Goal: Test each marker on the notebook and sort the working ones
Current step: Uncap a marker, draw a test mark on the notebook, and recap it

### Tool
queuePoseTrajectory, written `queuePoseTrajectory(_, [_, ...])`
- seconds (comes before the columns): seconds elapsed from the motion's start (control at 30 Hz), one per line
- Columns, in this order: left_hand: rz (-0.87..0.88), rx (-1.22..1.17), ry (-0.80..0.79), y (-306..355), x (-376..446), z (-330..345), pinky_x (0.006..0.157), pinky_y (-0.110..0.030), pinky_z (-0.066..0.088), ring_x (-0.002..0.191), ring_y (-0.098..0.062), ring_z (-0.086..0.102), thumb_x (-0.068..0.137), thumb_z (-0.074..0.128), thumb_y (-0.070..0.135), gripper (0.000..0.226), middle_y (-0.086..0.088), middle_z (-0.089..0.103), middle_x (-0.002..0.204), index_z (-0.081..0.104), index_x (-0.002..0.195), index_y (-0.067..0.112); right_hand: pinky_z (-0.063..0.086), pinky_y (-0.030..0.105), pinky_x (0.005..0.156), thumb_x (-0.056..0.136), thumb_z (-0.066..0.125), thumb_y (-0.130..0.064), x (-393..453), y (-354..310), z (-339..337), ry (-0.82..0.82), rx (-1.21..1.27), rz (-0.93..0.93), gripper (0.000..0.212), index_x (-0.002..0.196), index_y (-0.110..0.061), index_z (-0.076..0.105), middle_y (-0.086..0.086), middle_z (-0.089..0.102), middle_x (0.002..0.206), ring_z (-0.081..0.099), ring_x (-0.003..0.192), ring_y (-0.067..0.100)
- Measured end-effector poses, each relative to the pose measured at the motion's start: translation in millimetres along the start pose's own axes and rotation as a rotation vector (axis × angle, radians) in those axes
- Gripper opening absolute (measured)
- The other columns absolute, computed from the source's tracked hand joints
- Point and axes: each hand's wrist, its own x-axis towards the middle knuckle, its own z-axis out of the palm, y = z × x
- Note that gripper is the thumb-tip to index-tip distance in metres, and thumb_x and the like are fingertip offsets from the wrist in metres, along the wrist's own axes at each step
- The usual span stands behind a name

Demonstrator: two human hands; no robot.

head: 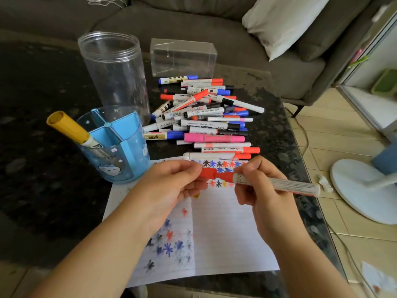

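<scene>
An open notebook [223, 229] lies on the dark table, dotted with red, blue, black and orange star scribbles. Above it I hold a red marker [277, 184] level: my right hand [264, 190] grips its white barrel, and my left hand [171, 183] pinches its red cap [208, 173] at the tip end. Whether the cap is seated or slightly off I cannot tell. Behind the notebook is a pile of several markers [204, 117]. A blue divided pen cup [117, 145] at the left holds one yellow-capped marker [68, 127].
A tall clear plastic jar [116, 69] stands behind the blue cup, and a clear plastic box [182, 58] lies beyond the pile. A grey sofa with a white pillow [283, 22] is at the back. A white fan base [363, 190] stands on the floor right of the table edge.
</scene>
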Motion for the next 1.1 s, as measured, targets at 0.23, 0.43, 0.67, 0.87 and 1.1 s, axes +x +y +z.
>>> queuePoseTrajectory(0.23, [0.056,0.381,-0.24,2,-7,0,0.076,-0.03,0.054,0.07,-0.014,0.067,0.089,0.056,0.015,0.016,-0.003,0.072,0.075,0.066,0.097,0.007,0.029,0.02,0.042,0.08,0.051,-0.02,0,-3,-4,-0.055,0.0,0.102,0.018,0.064,-0.015,0.044,0.01,0.046,0.048,0.04,0.04,0.013])
queuePoseTrajectory(0.43, [0.123,0.696,-0.39,-4,-13,2,0.069,-0.028,0.045,0.06,-0.005,0.051,0.095,0.046,0.029,0.021,0.011,0.057,0.063,0.061,0.079,0.027,0.03,0.019,0.045,0.078,0.057,-0.02,2,-4,-5,0.011,-0.027,0.078,0.027,0.055,-0.016,0.041,0.011,0.039,0.056,0.033,0.045,0.009])
queuePoseTrajectory(0.67, [0.261,0.655,-0.429,-4,-17,2,0.062,-0.03,0.038,0.056,-0.007,0.042,0.087,0.047,0.037,0.021,0.011,0.045,0.054,0.064,0.079,0.026,0.025,0.03,0.047,0.079,0.049,-0.008,-8,-1,7,0.035,0.157,0.014,0.033,0.052,-0.019,0.036,-0.003,0.036,0.047,0.03,0.044,0.013])
queuePoseTrajectory(0.87, [0.28,0.668,-0.382,-8,-15,8,0.066,-0.039,0.045,0.062,-0.014,0.047,0.092,0.047,0.035,0.018,0.009,0.048,0.06,0.062,0.083,0.033,0.028,0.027,0.047,0.079,0.05,-0.011,-8,-6,5,0.067,0.131,0.058,0.031,0.052,-0.021,0.039,-0.005,0.042,0.045,0.033,0.045,0.014])
queuePoseTrajectory(1.1, [0.282,0.655,-0.225,-4,-4,3,0.07,-0.023,0.049,0.065,-0.002,0.055,0.091,0.054,0.027,0.01,0.014,0.058,0.066,0.064,0.091,0.031,0.025,0.022,0.046,0.084,0.065,-0.027,-4,-15,-7,0.052,0.074,0.132,0.028,0.075,-0.003,0.052,0.004,0.041,0.053,0.032,0.046,0.008])
